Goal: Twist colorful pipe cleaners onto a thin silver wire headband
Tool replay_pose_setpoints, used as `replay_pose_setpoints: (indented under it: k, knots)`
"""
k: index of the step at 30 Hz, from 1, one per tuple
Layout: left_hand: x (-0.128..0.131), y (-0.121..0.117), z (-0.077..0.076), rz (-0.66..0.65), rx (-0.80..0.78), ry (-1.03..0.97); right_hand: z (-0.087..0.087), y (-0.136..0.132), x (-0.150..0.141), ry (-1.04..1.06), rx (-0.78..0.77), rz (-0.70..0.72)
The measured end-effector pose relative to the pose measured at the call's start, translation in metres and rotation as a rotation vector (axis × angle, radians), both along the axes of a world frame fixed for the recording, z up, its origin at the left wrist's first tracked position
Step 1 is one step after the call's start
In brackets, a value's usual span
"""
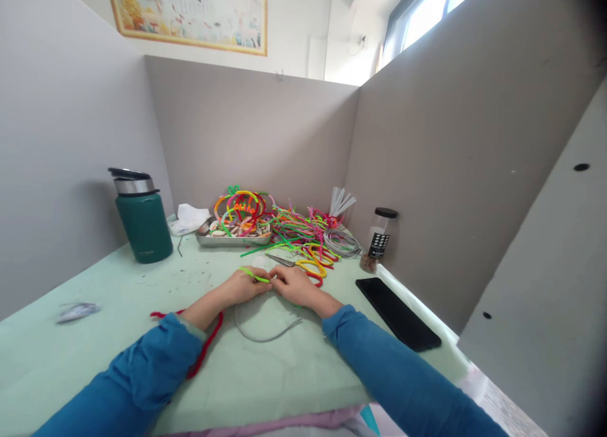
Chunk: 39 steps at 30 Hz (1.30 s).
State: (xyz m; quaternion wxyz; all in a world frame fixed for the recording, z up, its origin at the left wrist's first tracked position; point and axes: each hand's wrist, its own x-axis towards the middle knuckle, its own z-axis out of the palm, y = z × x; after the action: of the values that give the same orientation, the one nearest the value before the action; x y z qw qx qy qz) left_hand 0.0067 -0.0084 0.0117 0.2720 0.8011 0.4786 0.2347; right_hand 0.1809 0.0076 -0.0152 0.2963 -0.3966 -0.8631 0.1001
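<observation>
My left hand point(245, 286) and my right hand point(294, 286) meet at the fingertips over the table, both closed in a pinch. A lime green pipe cleaner point(253, 274) crosses the back of my left fingers and runs into the pinch. A bit of green also shows beneath my right palm. Below the hands, a thin grey band point(265, 341) curves across the cloth; its upper part disappears behind my left hand. A red pipe cleaner point(207, 351) lies bent under my left forearm. Just beyond my right hand are scissors point(283, 260) with yellow-and-red loops by their handles.
Behind the hands stand a metal tray point(232, 241) of small pieces and a tangled pile of pipe cleaners point(298, 225). A coil of grey bands point(342, 242), a jar point(378, 241) and a phone point(398, 313) are at right. A green bottle point(145, 225) stands left. Partitions enclose the table.
</observation>
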Motion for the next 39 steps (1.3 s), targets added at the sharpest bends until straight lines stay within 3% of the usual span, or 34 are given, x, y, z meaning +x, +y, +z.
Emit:
replay_pose_setpoints:
  k: [39]
  knots:
    - [-0.0019, 0.0077, -0.0066, -0.047, 0.137, 0.11, 0.0023, -0.0019, -0.0016, -0.074, 0.016, -0.041]
